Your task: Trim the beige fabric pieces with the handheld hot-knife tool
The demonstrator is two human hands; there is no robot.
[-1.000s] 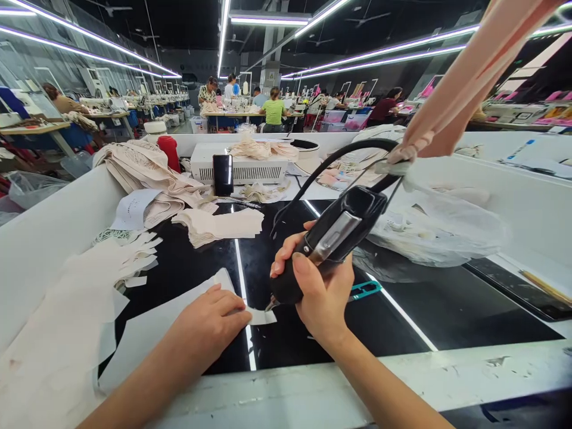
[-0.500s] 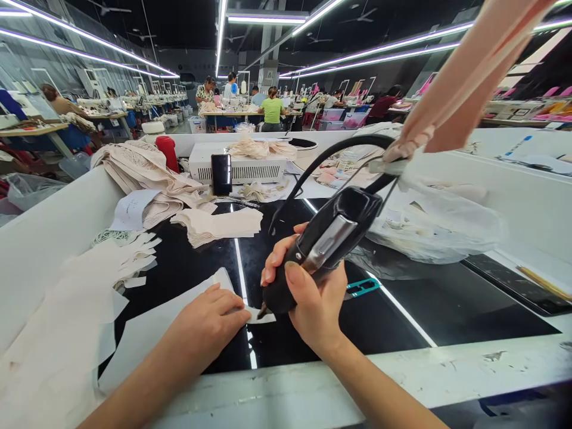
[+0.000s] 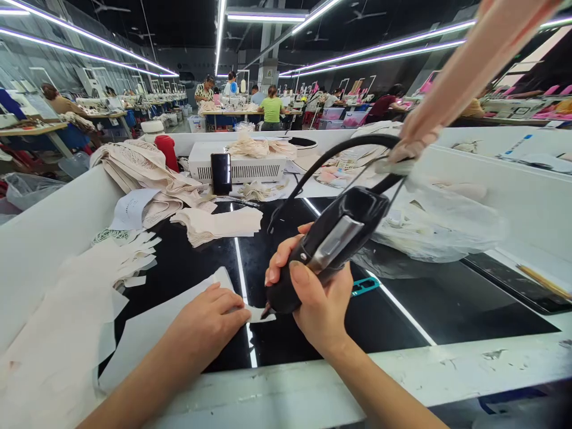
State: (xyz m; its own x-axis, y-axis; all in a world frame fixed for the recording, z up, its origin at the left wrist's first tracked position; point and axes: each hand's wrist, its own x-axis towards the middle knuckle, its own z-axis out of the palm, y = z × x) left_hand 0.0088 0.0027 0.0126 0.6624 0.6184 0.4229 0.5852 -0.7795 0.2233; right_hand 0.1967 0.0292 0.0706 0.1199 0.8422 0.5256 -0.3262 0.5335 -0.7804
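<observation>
My right hand (image 3: 319, 298) is wrapped around a black corded hand tool (image 3: 315, 250) with a silver lever on its side. Its pointed metal tip (image 3: 267, 311) rests on or just above the narrow end of a pale fabric piece (image 3: 156, 328). Lying flat across that same piece, my left hand (image 3: 214, 316) presses it against the black glossy work surface (image 3: 286, 351), with the fingertips just left of the tip. Teal thread snips (image 3: 365, 286) lie to the right, partly behind my right hand.
Pale cut pieces (image 3: 67, 304) spread at left, and a small fabric stack (image 3: 218, 225) lies ahead. A phone (image 3: 221, 174) leans on a white vented box (image 3: 250, 167). A plastic bag (image 3: 447, 232) sits at right. A pink fabric strip (image 3: 473, 71) suspends the tool's cord.
The tool and my right hand have shifted slightly right, its tip sliding a little along the fabric end. My left hand has stayed in place.
</observation>
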